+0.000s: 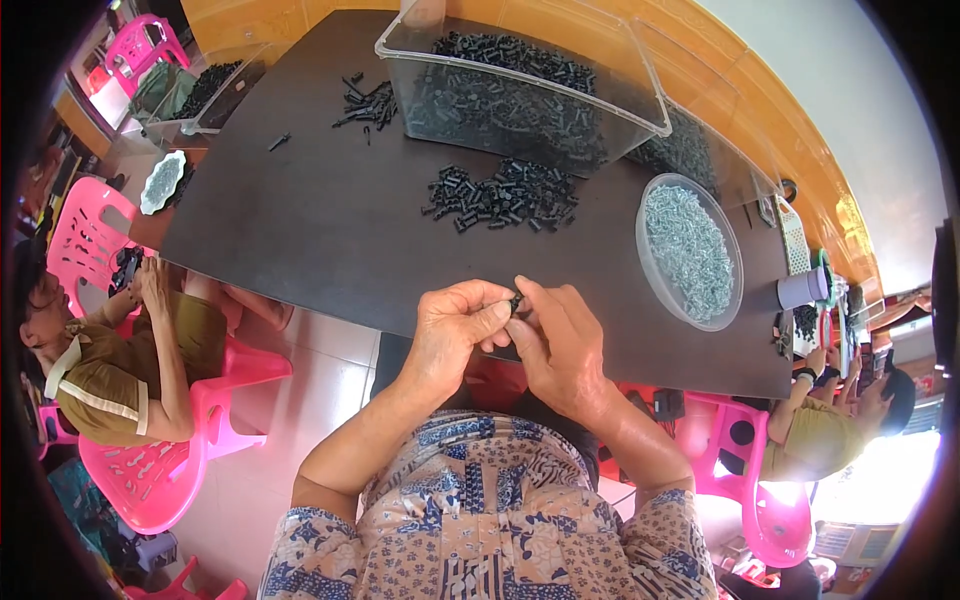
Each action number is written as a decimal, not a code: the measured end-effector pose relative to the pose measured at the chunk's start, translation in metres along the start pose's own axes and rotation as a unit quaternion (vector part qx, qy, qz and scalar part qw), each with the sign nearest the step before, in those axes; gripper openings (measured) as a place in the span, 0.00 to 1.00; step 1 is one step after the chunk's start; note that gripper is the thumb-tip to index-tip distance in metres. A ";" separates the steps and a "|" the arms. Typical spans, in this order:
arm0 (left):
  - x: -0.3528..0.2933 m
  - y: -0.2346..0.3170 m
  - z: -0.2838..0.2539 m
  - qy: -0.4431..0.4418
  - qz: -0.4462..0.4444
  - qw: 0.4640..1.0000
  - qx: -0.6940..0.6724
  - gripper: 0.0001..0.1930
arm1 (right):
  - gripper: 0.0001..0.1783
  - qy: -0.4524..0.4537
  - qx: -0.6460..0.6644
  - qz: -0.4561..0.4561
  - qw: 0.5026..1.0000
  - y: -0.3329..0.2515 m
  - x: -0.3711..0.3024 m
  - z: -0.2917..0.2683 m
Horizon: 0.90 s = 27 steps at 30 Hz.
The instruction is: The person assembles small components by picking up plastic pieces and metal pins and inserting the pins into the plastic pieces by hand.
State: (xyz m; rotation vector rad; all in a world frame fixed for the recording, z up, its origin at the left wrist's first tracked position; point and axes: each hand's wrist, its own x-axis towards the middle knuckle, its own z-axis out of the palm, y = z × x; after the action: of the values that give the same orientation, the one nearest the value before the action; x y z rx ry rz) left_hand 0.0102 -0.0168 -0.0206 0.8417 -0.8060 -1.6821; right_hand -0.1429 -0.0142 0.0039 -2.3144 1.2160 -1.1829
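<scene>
Close together at the table's near edge, my left hand (455,325) and my right hand (562,345) pinch a small black plastic piece (515,300) between their fingertips. Fingers cover most of it, so its full shape is hidden. Beyond my hands lies a loose pile of short black plastic pieces (500,196) on the dark table (300,200). To the right of my right hand, a round clear tub (741,275) holds a heap of small silvery screws (690,255).
A big clear bin (520,90) of black pieces stands at the back, another bin (740,150) beside it. A smaller pile (368,103) lies back left. People sit left (130,370) and right (820,440) on pink chairs. A grey cup (798,291) stands right.
</scene>
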 end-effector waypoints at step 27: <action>-0.003 0.006 -0.007 -0.054 -0.024 0.998 -0.012 0.07 | 0.22 0.019 -0.016 -0.128 0.992 0.017 0.011 -0.001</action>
State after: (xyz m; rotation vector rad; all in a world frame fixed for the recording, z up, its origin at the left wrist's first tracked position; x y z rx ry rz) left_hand 0.0193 -0.0157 -0.0190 0.7644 -0.8434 -1.7884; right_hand -0.1500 -0.0324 0.0013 -2.5407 0.9769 -1.3023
